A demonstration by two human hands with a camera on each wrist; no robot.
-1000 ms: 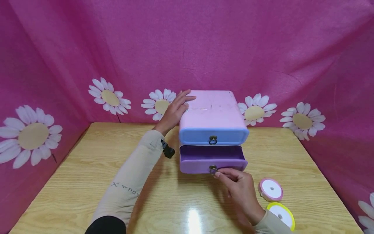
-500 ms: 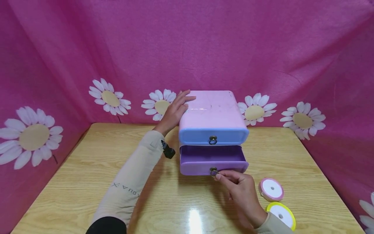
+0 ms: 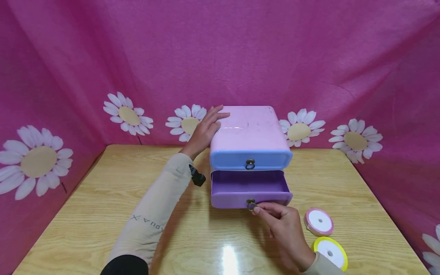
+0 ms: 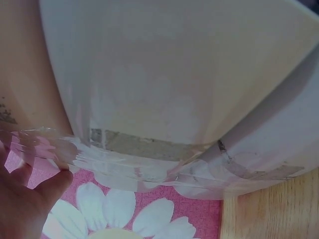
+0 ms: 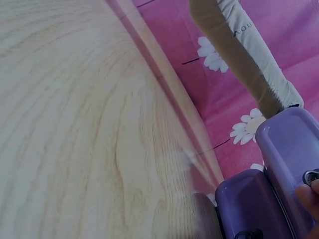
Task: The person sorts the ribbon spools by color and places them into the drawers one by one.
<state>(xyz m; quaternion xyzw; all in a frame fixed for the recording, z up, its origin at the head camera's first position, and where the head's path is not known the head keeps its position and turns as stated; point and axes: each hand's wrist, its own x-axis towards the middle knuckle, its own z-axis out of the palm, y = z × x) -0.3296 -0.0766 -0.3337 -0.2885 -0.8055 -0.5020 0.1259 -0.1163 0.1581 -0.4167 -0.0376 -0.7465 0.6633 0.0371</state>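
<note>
A small drawer cabinet with a pink top (image 3: pixel 254 128) stands on the table. Its blue upper drawer (image 3: pixel 230 160) is closed, while the purple drawer (image 3: pixel 228 200) below is pulled partway out, its visible inside bare. My right hand (image 3: pixel 283 227) pinches that drawer's ring pull (image 3: pixel 251 206) between thumb and fingers. Another purple drawer front (image 5: pixel 249 204), set further back, shows beneath it in the right wrist view. My left hand (image 3: pixel 203 133) rests on the cabinet's upper left edge, fingers extended over the top. Clear tape (image 4: pixel 129 164) runs along the cabinet in the left wrist view.
Right of my right hand lie two ribbon-like spools on the wooden table (image 3: pixel 137 183): a pink-rimmed one (image 3: pixel 319 222) and a yellow-rimmed one (image 3: pixel 331 252), the latter beside my sleeve. A pink curtain with daisies (image 3: pixel 220 53) hangs close behind the cabinet and along both sides.
The purple drawer has slid a little further out toward me, with my right hand drawing back on its ring. My left hand has stayed in place on the cabinet.
</note>
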